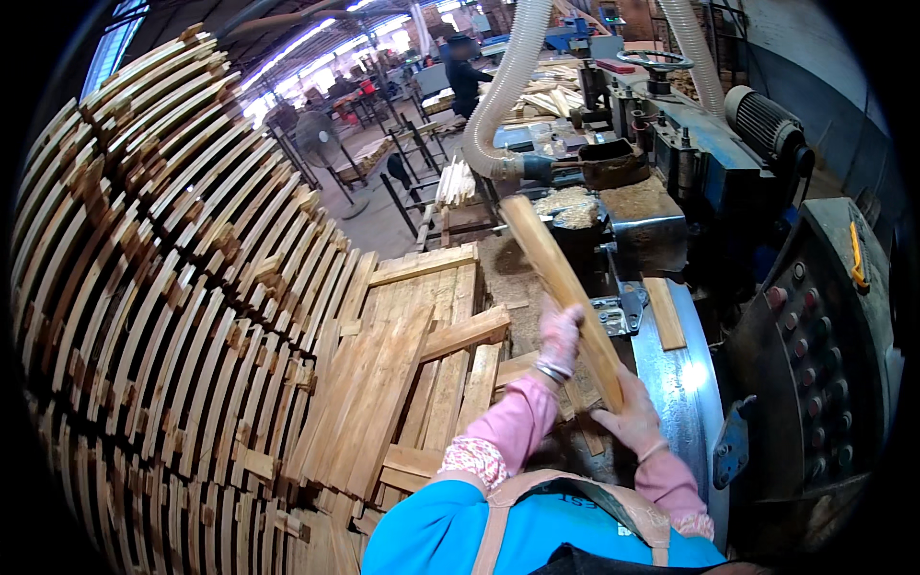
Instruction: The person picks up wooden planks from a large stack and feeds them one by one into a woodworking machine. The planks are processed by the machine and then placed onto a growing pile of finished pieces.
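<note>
Your blue top (436,532) and tan apron strap (494,537) lie nearest. You hold a long wooden board (556,268) at a slant before you, left of the curved metal surface (666,393). Your left hand (561,337) has its fingers curled against the board's left edge, about midway along; your right hand (636,414) grips the lower end, some fingers hidden behind the wood. Beside it, a short wooden piece (663,313) rests on the metal. Stacked boards (369,402) lie to your left.
</note>
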Action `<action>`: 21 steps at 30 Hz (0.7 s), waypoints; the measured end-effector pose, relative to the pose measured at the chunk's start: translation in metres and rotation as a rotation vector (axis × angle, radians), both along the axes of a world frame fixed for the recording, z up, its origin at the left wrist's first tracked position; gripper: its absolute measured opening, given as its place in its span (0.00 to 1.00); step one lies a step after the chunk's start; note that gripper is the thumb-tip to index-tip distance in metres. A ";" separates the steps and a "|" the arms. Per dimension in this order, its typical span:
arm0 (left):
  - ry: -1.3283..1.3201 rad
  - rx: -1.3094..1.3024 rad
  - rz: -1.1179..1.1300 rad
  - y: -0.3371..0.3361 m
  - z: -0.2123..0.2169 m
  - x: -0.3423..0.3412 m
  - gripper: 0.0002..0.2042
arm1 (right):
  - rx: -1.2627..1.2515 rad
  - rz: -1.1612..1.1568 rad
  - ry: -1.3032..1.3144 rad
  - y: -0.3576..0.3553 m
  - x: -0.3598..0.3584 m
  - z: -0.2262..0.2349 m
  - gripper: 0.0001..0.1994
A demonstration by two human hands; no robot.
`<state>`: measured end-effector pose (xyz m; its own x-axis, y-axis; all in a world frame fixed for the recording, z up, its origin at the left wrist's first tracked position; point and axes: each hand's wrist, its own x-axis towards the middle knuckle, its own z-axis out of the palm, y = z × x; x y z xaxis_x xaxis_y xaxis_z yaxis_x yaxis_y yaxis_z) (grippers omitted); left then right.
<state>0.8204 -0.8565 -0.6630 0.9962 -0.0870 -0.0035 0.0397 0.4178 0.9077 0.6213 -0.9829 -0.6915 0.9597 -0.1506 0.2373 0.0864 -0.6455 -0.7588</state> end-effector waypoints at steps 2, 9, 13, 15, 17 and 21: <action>0.096 -0.064 -0.317 -0.015 -0.017 -0.027 0.26 | 0.016 -0.189 0.111 -0.013 -0.054 -0.026 0.44; 0.450 0.163 -0.596 0.041 -0.111 -0.076 0.30 | -0.295 -0.548 0.720 -0.071 -0.272 -0.108 0.40; 0.492 0.249 -0.520 0.076 -0.155 -0.058 0.32 | -0.510 -0.767 0.214 -0.050 -0.197 -0.078 0.35; 0.460 0.299 -0.485 0.068 -0.136 -0.054 0.31 | -0.479 -0.750 -0.027 -0.070 -0.136 -0.101 0.35; 0.343 0.289 -0.494 0.063 -0.133 -0.042 0.34 | -0.504 -0.784 -0.145 -0.084 -0.065 -0.112 0.34; 0.070 0.485 -0.506 0.063 -0.101 -0.018 0.35 | -0.418 -0.687 -0.133 -0.106 0.015 -0.110 0.34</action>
